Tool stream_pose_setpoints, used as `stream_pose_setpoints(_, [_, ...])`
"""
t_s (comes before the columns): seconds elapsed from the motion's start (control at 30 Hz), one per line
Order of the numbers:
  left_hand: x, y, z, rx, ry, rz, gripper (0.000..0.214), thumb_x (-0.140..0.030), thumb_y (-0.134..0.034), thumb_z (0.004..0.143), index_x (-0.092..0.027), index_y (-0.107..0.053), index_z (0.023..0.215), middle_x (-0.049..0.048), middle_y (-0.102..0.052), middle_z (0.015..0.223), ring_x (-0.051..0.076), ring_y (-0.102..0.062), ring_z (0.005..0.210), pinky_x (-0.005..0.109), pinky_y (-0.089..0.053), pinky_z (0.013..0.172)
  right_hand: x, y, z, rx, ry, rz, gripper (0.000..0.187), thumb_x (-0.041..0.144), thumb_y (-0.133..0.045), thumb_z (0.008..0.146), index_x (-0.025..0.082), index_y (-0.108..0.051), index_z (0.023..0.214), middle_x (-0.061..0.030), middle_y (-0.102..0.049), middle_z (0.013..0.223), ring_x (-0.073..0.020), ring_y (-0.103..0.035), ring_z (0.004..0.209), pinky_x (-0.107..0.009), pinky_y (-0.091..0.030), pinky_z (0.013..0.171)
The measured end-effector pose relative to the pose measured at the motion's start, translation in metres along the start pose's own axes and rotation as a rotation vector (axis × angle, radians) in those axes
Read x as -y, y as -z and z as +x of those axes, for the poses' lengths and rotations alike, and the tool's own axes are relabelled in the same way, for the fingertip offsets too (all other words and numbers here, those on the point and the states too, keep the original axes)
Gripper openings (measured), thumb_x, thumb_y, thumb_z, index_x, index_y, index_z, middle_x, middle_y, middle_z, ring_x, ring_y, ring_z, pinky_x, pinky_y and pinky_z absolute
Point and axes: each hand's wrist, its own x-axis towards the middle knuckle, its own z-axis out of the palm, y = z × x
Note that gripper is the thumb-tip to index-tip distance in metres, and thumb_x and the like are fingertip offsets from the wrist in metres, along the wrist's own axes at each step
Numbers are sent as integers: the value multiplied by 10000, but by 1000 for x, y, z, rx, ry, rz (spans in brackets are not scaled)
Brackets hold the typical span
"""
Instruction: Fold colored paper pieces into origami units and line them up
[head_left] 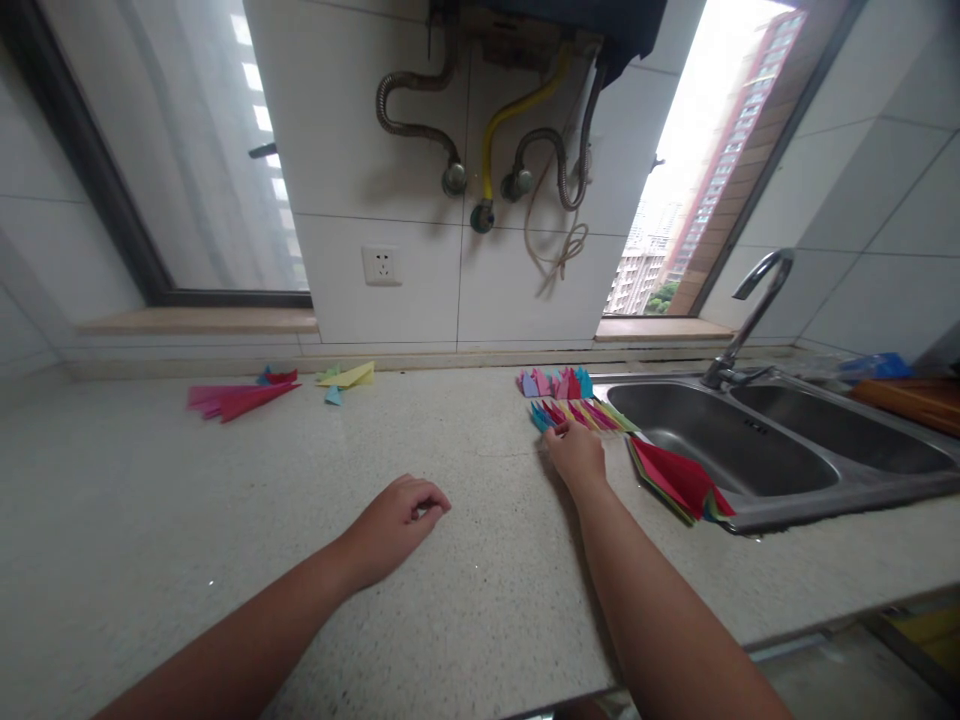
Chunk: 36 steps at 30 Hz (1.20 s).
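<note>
Row of folded papers (585, 412) lies just beside fingers of right hand (578, 455), its long axis going rightward, tips facing far side; gripping, I cannot tell. Left hand (397, 520) has fingers curled closed.

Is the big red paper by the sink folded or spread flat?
Folded: the red paper narrows to a point, with green edges showing beneath.

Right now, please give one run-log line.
left hand: nothing visibly held | right hand: at near folded-paper row | red folded paper: at sink edge
</note>
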Motion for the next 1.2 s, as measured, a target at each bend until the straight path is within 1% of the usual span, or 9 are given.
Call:
stream_pose_setpoints(0.17, [1,-1,0,-3,0,-1,188,-263,-525,886,-217,-703,925,51,-654,922,204,-577,910,329,-451,811,0,0,0,-11,0,2,259,395,-582,808,174,-705,864,-105,-709,792,-242,-655,784,-301,-415,666])
stream_pose_setpoints(0.33, [0,-1,0,-1,-15,11,189,-267,-525,887,-218,-704,924,50,-659,919,204,-577,909,334,-448,823,6,6,-4,-65,27,10,286,415,-522,862,187,-695,842,-93,-703,765,-230,-641,746,-294,-387,644])
stream_pose_setpoints(0.47, [-1,-1,0,-1,-34,23,193,-268,-520,892,-217,-703,922,51,-665,906,207,-576,911,338,-443,830,19,11,-17,-69,172,65,280,383,-482,905,191,-677,845,-63,-698,762,-185,-617,713,-265,-363,634])
stream_pose_setpoints(0.63, [-6,1,-1,7,-85,36,191,-243,-511,899,-215,-697,930,45,-673,914,205,-574,927,343,-431,860,39,17,-46,174,605,159,222,329,-495,913,194,-646,821,-18,-676,740,-131,-577,661,-231,-345,633])
stream_pose_setpoints(0.7, [-8,1,-2,5,-117,50,188,-227,-508,902,-214,-693,933,42,-675,915,203,-572,931,345,-426,870,44,23,-58,251,711,149,206,315,-503,912,194,-647,828,-14,-673,746,-126,-569,666,-230,-335,636])
stream_pose_setpoints(0.83, [-12,0,-6,-4,-173,87,181,-213,-501,909,-211,-680,932,43,-679,921,201,-568,933,353,-416,894,46,35,-71,310,754,122,176,300,-513,911,198,-651,875,-14,-679,775,-124,-570,685,-232,-329,642])
stream_pose_setpoints(1.0, [-13,-1,-11,-4,-200,122,186,-238,-492,914,-206,-675,926,57,-676,919,211,-567,935,373,-424,896,42,52,-74,355,674,93,152,276,-533,895,209,-654,958,-14,-686,824,-130,-585,716,-234,-356,667])
stream_pose_setpoints(1.1, [-13,-1,-13,-8,-197,128,199,-243,-482,916,-202,-677,931,64,-676,922,213,-564,935,381,-428,894,24,72,-66,238,609,103,178,275,-539,884,215,-644,1013,-30,-688,907,-161,-599,824,-252,-396,732])
stream_pose_setpoints(1.2, [-13,-1,-13,-20,-185,128,212,-248,-473,917,-201,-680,931,67,-676,924,214,-562,940,383,-431,898,-18,101,-52,-68,474,48,209,281,-531,880,196,-648,1031,-80,-667,1055,-214,-573,985,-304,-401,874])
